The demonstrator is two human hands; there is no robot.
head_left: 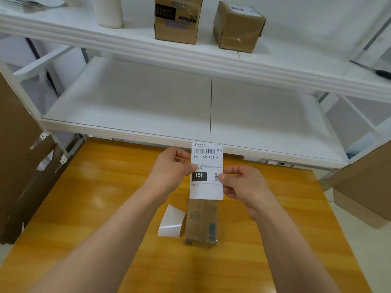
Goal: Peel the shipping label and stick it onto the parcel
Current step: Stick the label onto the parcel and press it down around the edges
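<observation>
White printed shipping label, peeled, is pinched at its edges by left hand and right hand above brown cardboard parcel; sticking remains, curled white backing sheet discarded below the left hand.

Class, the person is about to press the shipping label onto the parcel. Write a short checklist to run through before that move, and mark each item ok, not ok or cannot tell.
1. Backing removed: a curled white backing sheet lies on the table beside the parcel. Ok.
2. Label held at both sides: left hand and right hand pinch the shipping label. Ok.
3. Printed face towards the camera: barcode readable. Ok.
4. Label lined up with the parcel: it hangs over the far end, not yet touching. Cannot tell.
5. Parcel's top clean and flat: shiny tape, blurred. Cannot tell.
</observation>
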